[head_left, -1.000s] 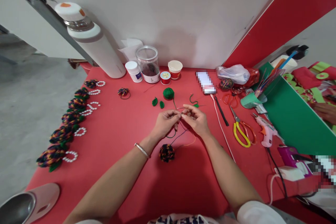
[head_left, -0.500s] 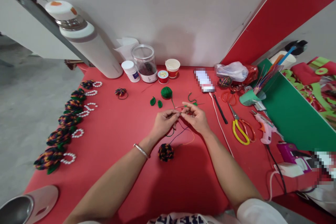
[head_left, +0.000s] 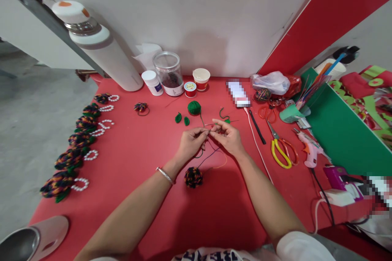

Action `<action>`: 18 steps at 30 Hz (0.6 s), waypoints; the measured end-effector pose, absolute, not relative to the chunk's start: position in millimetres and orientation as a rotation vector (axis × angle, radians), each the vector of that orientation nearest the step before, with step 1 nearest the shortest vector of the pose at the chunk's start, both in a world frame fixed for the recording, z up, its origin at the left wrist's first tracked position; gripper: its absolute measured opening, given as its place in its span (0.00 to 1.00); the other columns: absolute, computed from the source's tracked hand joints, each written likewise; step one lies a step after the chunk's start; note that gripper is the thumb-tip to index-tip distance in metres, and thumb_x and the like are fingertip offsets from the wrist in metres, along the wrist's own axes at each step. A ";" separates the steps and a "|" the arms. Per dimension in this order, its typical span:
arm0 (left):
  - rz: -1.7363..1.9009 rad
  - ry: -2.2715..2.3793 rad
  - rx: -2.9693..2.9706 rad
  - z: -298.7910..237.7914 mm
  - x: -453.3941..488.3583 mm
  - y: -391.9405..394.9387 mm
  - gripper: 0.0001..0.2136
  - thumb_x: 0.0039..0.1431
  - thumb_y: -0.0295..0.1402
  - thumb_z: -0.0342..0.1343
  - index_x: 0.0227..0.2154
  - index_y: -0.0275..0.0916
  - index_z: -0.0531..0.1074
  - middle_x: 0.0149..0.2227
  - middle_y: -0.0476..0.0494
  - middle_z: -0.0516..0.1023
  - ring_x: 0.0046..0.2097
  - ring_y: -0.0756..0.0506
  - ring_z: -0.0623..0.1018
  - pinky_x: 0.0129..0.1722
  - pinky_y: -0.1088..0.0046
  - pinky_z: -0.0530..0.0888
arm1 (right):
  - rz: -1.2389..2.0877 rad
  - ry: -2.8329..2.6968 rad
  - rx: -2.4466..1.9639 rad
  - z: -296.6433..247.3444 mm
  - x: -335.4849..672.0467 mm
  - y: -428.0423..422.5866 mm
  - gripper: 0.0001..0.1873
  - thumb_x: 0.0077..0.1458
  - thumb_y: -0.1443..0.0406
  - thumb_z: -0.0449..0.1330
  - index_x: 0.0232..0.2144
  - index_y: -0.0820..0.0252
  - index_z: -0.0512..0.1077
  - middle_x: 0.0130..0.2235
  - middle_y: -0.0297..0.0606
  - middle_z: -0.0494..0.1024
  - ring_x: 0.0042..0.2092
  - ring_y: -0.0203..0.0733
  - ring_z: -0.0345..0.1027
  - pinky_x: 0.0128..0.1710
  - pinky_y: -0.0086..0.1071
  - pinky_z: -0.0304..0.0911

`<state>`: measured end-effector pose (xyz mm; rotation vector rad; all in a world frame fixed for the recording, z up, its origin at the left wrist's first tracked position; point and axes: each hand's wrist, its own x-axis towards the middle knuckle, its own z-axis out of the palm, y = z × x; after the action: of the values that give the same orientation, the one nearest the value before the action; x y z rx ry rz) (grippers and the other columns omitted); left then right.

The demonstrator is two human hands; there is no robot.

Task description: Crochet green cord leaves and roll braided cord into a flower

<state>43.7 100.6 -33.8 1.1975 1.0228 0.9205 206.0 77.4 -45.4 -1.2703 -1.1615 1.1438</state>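
Fingertips almost touching, both my hands work over the middle of the red table. My left hand [head_left: 193, 140] is closed in a pinch on thin yarn. Thumb against forefinger, my right hand [head_left: 227, 138] also grips the yarn, with its other fingers raised. A thin metal rod [head_left: 210, 124] shows just behind the fingertips; its kind is unclear. Green yarn [head_left: 201, 119] runs from a green yarn ball [head_left: 194, 108] down toward the hands. Below them lies a multicoloured yarn flower [head_left: 193, 177] with loose purple and orange strands. Two small green leaves [head_left: 178, 118] rest left of the ball.
Finished yarn flowers with bead loops [head_left: 80, 139] line the left edge. A tall white flask [head_left: 107, 53], clear jar [head_left: 168, 74] and paper cup [head_left: 201, 79] stand behind. To the right are a phone [head_left: 239, 94], yellow-handled scissors [head_left: 280, 153], a pink glue gun [head_left: 310, 153] and a green box [head_left: 333, 130].
Almost nothing differs. The pinching fingertips have shifted very slightly, and both hands stay on the yarn.
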 end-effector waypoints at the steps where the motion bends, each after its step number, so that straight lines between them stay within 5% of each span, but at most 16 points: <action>1: 0.918 1.027 1.199 -33.4 43.7 100.3 0.11 0.54 0.40 0.62 0.27 0.34 0.76 0.20 0.51 0.74 0.16 0.54 0.71 0.16 0.79 0.69 | 1.139 -1.158 -1.275 -45.8 205.6 77.5 0.27 0.48 0.60 0.69 0.52 0.56 0.75 0.36 0.35 0.80 0.36 0.37 0.73 0.37 0.31 0.68; 18: 0.917 1.070 1.211 -36.3 45.4 99.9 0.11 0.54 0.38 0.61 0.27 0.34 0.75 0.20 0.51 0.74 0.17 0.53 0.72 0.16 0.79 0.70 | 1.095 -1.158 -1.325 -42.5 201.7 76.9 0.23 0.50 0.61 0.67 0.49 0.58 0.77 0.35 0.35 0.80 0.35 0.38 0.74 0.36 0.30 0.69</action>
<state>45.4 99.9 -36.3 1.2111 1.0696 0.9167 201.7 76.9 -42.5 -1.3252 -1.1581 1.0954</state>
